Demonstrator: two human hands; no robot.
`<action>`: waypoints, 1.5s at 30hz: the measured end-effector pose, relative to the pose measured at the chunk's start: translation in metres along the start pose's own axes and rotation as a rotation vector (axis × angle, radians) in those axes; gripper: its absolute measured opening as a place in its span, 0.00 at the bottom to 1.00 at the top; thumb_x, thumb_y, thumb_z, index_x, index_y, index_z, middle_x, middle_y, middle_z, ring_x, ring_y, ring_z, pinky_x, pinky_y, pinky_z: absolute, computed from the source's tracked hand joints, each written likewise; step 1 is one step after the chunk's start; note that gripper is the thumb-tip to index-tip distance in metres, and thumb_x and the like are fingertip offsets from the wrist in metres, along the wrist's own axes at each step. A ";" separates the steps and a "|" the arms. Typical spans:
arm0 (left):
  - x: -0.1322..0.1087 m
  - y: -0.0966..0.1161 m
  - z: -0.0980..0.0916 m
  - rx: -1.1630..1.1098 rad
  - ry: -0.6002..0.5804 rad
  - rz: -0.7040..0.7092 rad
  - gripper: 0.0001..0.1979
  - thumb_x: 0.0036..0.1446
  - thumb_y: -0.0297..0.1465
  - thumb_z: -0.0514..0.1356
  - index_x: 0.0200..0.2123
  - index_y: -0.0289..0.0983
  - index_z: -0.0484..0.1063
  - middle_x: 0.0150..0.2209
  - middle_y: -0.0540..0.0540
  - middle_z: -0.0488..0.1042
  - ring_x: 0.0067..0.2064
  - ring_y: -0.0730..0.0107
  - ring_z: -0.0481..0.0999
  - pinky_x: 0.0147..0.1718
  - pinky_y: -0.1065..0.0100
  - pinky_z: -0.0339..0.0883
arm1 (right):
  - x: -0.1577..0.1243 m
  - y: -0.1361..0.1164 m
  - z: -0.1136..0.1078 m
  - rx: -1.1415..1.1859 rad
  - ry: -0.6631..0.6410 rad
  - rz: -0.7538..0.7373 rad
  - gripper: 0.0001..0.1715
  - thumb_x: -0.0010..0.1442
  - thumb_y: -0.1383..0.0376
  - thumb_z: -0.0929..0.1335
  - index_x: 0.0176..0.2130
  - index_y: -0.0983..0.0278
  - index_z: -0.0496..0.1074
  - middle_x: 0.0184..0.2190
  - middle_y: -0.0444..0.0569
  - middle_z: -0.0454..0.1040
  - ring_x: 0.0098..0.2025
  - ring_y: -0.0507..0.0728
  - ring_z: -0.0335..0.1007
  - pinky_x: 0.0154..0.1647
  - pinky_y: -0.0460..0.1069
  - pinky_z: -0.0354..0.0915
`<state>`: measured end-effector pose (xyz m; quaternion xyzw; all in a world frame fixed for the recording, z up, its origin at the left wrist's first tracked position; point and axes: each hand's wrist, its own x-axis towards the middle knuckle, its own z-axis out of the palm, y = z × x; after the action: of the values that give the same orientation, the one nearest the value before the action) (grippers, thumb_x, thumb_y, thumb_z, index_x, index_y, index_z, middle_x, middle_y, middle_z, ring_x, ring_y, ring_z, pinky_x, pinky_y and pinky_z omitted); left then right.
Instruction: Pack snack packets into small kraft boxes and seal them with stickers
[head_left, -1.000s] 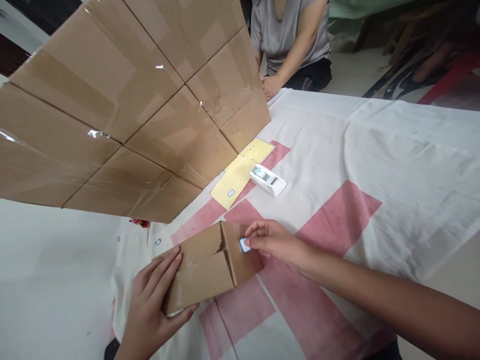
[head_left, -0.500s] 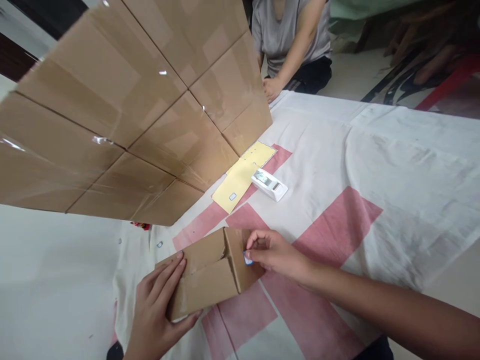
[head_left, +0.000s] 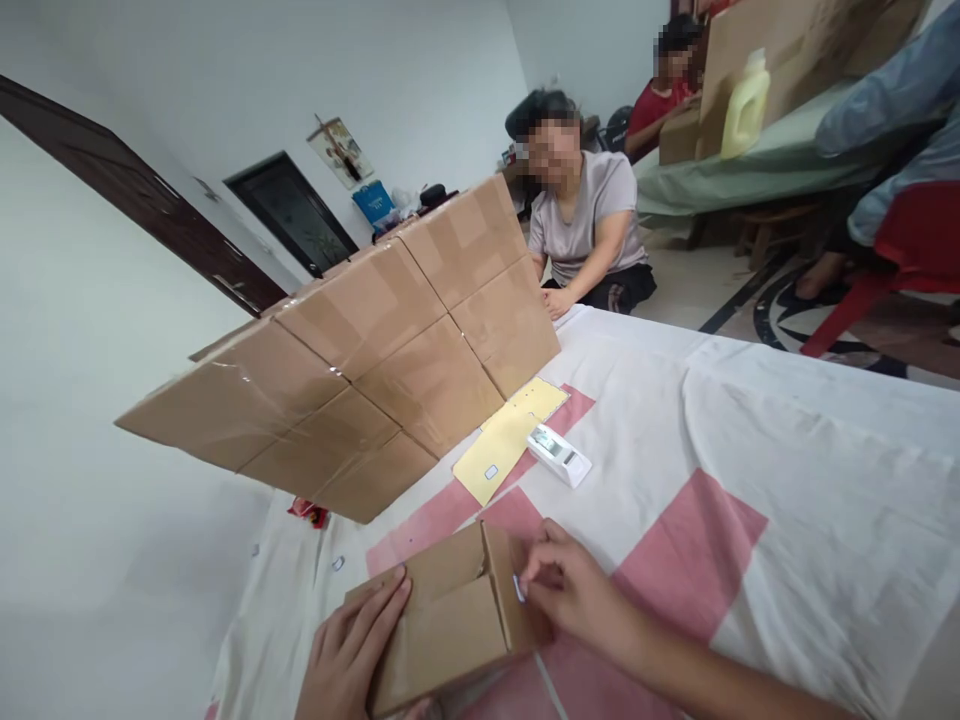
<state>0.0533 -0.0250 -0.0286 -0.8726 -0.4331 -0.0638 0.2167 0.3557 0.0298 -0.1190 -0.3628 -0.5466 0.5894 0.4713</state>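
Observation:
A small brown cardboard box (head_left: 442, 620) lies on the white and pink cloth (head_left: 750, 450) near the bottom edge. My left hand (head_left: 352, 650) rests flat on its left side, fingers spread. My right hand (head_left: 574, 595) is pinched against the box's right end, where a small white and blue sticker (head_left: 517, 588) sits at my fingertips. Beyond the box lie a yellow sticker sheet (head_left: 510, 440) and a small white device (head_left: 559, 456).
A stack of taped cardboard boxes (head_left: 375, 350) stands along the left. A person in a grey shirt sits at the table's far end (head_left: 589, 225), another in red behind. A red chair (head_left: 892, 260) and a green-covered table with a jug (head_left: 746, 105) are at right.
The camera has tilted upward, showing the room and the people. My hands and the small box now sit lower in view; the right hand keeps pressing the sticker on the box end.

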 end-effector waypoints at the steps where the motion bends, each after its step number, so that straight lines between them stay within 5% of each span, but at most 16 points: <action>1: 0.000 0.000 0.001 0.014 0.008 -0.004 0.50 0.48 0.51 0.66 0.70 0.37 0.54 0.61 0.41 0.72 0.56 0.53 0.70 0.51 0.60 0.65 | -0.008 -0.001 -0.002 -0.073 0.007 -0.058 0.03 0.54 0.67 0.69 0.28 0.63 0.73 0.33 0.47 0.68 0.36 0.55 0.68 0.36 0.48 0.61; 6: 0.003 0.001 0.004 0.031 0.076 0.001 0.51 0.48 0.53 0.65 0.70 0.40 0.53 0.59 0.43 0.74 0.53 0.54 0.72 0.48 0.61 0.65 | -0.043 0.001 -0.008 -0.233 -0.107 -0.026 0.16 0.57 0.68 0.65 0.42 0.60 0.81 0.31 0.46 0.65 0.33 0.55 0.68 0.33 0.48 0.63; 11: 0.003 0.008 -0.001 -0.026 0.050 -0.066 0.46 0.47 0.45 0.68 0.67 0.39 0.59 0.60 0.42 0.73 0.53 0.52 0.70 0.49 0.60 0.63 | -0.053 -0.008 0.014 -0.129 0.002 0.049 0.37 0.56 0.72 0.63 0.64 0.56 0.70 0.43 0.50 0.72 0.39 0.57 0.70 0.42 0.52 0.67; 16: 0.004 0.015 -0.009 -0.085 -0.037 -0.153 0.42 0.53 0.43 0.64 0.68 0.40 0.56 0.63 0.38 0.69 0.55 0.48 0.70 0.49 0.55 0.62 | -0.057 -0.019 0.025 -0.101 0.091 0.093 0.32 0.57 0.74 0.62 0.57 0.59 0.77 0.36 0.48 0.68 0.36 0.55 0.67 0.40 0.50 0.65; 20: 0.006 0.013 -0.008 -0.118 -0.066 -0.140 0.41 0.55 0.45 0.64 0.69 0.42 0.55 0.63 0.38 0.69 0.53 0.48 0.70 0.51 0.53 0.61 | -0.059 -0.020 0.021 -0.090 0.112 0.114 0.39 0.56 0.77 0.63 0.63 0.55 0.70 0.39 0.47 0.68 0.34 0.52 0.64 0.38 0.48 0.64; 34: 0.006 0.014 -0.008 -0.130 -0.004 -0.142 0.39 0.54 0.43 0.64 0.67 0.41 0.59 0.61 0.39 0.72 0.52 0.48 0.70 0.50 0.54 0.61 | -0.048 -0.014 0.023 -0.165 0.049 0.095 0.40 0.54 0.79 0.62 0.62 0.54 0.72 0.37 0.46 0.64 0.37 0.53 0.65 0.40 0.48 0.65; 40: 0.000 0.003 0.003 -0.109 0.076 -0.061 0.43 0.49 0.45 0.66 0.67 0.42 0.60 0.60 0.43 0.74 0.51 0.52 0.71 0.47 0.58 0.62 | -0.081 -0.022 0.020 -0.327 0.010 0.080 0.40 0.55 0.77 0.63 0.62 0.52 0.71 0.42 0.49 0.68 0.45 0.58 0.69 0.48 0.52 0.66; 42: -0.001 -0.004 0.009 -0.099 0.107 -0.021 0.44 0.48 0.46 0.67 0.67 0.44 0.59 0.60 0.45 0.74 0.52 0.53 0.72 0.46 0.59 0.63 | -0.080 -0.024 0.015 -0.376 0.017 0.086 0.48 0.53 0.73 0.69 0.70 0.53 0.60 0.57 0.54 0.66 0.60 0.64 0.64 0.60 0.56 0.63; 45: -0.001 -0.016 0.018 -0.094 0.125 0.045 0.47 0.48 0.49 0.68 0.69 0.47 0.57 0.60 0.48 0.74 0.53 0.55 0.73 0.46 0.61 0.66 | -0.055 -0.028 0.011 -0.448 -0.149 0.094 0.79 0.43 0.61 0.79 0.75 0.60 0.30 0.75 0.59 0.34 0.75 0.71 0.31 0.72 0.60 0.43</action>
<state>0.0392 -0.0097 -0.0397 -0.8855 -0.3956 -0.1337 0.2037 0.3655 -0.0268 -0.0945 -0.4390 -0.6794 0.4999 0.3095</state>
